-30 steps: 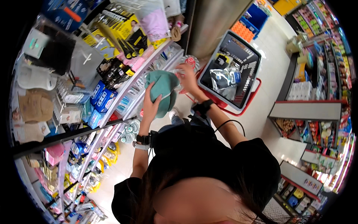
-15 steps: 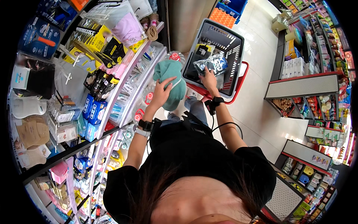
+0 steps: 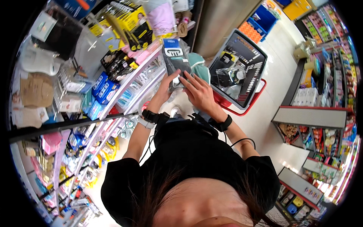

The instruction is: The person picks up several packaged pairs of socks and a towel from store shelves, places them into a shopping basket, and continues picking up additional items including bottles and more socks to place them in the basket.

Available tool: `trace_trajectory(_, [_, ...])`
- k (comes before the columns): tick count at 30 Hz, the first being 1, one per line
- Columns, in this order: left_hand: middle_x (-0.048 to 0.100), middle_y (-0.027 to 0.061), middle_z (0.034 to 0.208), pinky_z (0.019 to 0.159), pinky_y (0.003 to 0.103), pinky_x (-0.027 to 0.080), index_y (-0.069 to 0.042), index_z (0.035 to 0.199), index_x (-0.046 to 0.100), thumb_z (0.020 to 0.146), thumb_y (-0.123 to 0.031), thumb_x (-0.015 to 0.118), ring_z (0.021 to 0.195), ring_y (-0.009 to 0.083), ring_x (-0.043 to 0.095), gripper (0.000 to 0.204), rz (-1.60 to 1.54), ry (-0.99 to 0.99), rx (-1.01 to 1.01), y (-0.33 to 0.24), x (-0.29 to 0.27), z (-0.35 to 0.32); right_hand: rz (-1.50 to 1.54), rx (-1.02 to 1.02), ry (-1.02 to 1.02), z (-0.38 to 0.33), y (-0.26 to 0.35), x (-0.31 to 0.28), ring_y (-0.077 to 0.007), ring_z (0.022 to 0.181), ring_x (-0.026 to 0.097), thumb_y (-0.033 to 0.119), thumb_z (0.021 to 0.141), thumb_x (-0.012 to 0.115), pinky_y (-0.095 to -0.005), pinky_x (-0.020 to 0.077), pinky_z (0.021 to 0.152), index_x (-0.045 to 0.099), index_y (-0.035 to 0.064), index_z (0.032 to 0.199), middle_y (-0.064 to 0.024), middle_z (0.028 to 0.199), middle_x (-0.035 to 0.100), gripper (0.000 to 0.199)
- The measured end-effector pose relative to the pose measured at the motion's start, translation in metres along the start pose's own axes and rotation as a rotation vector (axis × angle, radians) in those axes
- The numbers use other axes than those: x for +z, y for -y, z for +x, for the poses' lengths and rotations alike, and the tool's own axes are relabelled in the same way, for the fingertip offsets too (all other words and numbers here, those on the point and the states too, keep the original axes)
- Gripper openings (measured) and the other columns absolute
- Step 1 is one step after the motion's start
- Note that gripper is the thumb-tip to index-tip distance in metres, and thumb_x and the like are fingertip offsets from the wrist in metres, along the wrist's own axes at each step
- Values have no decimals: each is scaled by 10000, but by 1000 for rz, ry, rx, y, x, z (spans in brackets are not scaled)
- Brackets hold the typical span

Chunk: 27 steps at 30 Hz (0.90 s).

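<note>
A clear plastic package (image 3: pixel 176 62) with a dark item inside and a blue top is held upright in front of me. My left hand (image 3: pixel 166 87) grips its lower left part, thumb across the front. From the right, my right hand (image 3: pixel 201 94) reaches over the package's lower edge, its fingers stretched and spread with the tips against the plastic. Behind the package, a teal cloth item (image 3: pixel 199 67) with white edging shows in part; what supports it is hidden. To the right stands a grey shopping basket (image 3: pixel 259 51), holding clear-wrapped goods (image 3: pixel 230 76) and a dark-and-yellow package (image 3: pixel 228 57).
Shelves along my left carry hanging packs, pink goods and blue boxes (image 3: pixel 105 86). A metallic column (image 3: pixel 223 17) rises beyond the basket, near blue crates (image 3: pixel 264 19). The basket's red base (image 3: pixel 236 109) rests low by my legs. More stocked shelving (image 3: pixel 310 113) lines the right.
My right hand has left the basket and come over to my left hand. The dark package is now in my left hand, with the teal cloth item partly hidden behind it. The view has shifted.
</note>
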<state>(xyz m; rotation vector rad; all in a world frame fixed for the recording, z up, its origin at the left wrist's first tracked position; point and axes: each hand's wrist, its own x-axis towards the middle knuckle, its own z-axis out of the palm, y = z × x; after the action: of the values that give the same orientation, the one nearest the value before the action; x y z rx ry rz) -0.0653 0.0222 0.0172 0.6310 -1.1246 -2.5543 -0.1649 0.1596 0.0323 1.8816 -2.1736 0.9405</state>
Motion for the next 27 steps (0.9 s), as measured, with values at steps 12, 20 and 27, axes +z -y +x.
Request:
trace_trajectory(12, [398, 123, 1266, 857, 300, 432, -45, 1375, 172, 762, -25, 656, 1101, 204, 454, 782, 317, -148, 371, -15, -30, -21, 1939, 910, 278, 17, -54, 52, -158, 1083, 504, 538, 889, 362, -307, 436, 887, 322, 132, 1336, -55, 1249, 465, 605])
trace_trajectory(20, [275, 210, 1342, 1028, 363, 236, -42, 1327, 298, 913, -136, 393, 1266, 322, 271, 435, 1027, -323, 693, -2, -27, -14, 1626, 885, 193, 36, -24, 52, -198, 1065, 511, 311, 881, 529, -357, 445, 878, 358, 43, 1272, -86, 1175, 503, 504])
trace_trajectory(27, [237, 134, 1378, 1050, 338, 182, -55, 1343, 204, 951, -412, 286, 1286, 217, 216, 536, 129, -263, 583, -2, -18, -1, 1117, 368, 175, 45, -8, 47, -187, 1114, 401, 274, 866, 541, -295, 315, 951, 336, -17, 1255, -89, 1215, 418, 527])
